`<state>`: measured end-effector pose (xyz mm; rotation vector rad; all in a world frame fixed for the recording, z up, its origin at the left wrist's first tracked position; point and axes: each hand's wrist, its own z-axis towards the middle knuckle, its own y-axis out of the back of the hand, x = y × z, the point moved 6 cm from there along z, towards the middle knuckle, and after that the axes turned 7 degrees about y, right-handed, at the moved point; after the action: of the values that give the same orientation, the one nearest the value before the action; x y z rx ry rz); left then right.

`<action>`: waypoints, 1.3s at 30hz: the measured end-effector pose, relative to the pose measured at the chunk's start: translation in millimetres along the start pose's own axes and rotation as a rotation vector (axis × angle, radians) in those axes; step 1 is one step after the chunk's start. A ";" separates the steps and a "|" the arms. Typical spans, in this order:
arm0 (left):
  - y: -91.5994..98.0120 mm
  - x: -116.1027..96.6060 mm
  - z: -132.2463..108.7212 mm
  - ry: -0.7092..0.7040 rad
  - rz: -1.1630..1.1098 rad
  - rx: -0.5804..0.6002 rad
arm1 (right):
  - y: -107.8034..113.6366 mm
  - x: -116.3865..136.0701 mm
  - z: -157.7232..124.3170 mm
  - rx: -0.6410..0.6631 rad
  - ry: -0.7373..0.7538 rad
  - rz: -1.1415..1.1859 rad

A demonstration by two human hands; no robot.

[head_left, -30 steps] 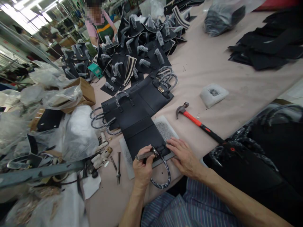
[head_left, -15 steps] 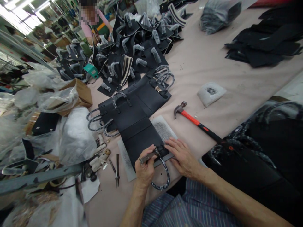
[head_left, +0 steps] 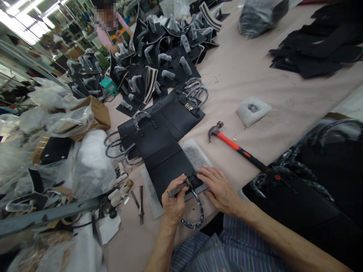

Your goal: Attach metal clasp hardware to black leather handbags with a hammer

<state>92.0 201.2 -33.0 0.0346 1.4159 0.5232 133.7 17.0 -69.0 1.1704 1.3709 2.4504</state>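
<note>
A black leather handbag [head_left: 167, 172] lies flat on a pale work surface, with a plastic-wrapped handle [head_left: 197, 211] curving down past the edge of the stone slab [head_left: 195, 155] beneath it. My left hand [head_left: 174, 204] grips a slim metal hand tool [head_left: 177, 190], its end against the metal fitting at the handle's base. My right hand [head_left: 219, 189] rests flat on the leather beside that fitting, fingers spread and holding nothing. Further up, more black leather bags [head_left: 167, 124] lie joined end to end.
A red-handled claw hammer [head_left: 234, 146] and a white block [head_left: 252, 111] lie to the right. Pliers [head_left: 141, 206] lie to the left. Black bags [head_left: 295, 189] lie at right; plastic bags [head_left: 90, 166] pile left. A co-worker [head_left: 109, 22] stands beyond stacked black leather panels [head_left: 159, 64].
The view has shifted slightly. The left hand and its tool have moved a little at the handle fitting, and the right hand stays pressed on the leather.
</note>
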 end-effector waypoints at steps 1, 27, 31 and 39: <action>0.0 0.0 0.0 0.003 0.003 -0.003 | -0.1 0.0 0.0 0.002 0.001 0.001; 10.0 18.1 -0.6 0.205 -0.105 -0.130 | -0.9 0.1 -1.6 0.008 0.007 -0.023; 8.9 26.3 0.1 0.289 -0.166 -0.113 | -0.5 1.1 -1.6 0.016 0.004 -0.019; 6.8 23.2 8.9 0.321 -0.229 -0.081 | 0.7 2.5 0.7 0.015 0.014 -0.036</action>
<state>99.6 218.2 -50.8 -0.2848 1.6844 0.4064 132.7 18.2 -66.9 1.1242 1.4042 2.4323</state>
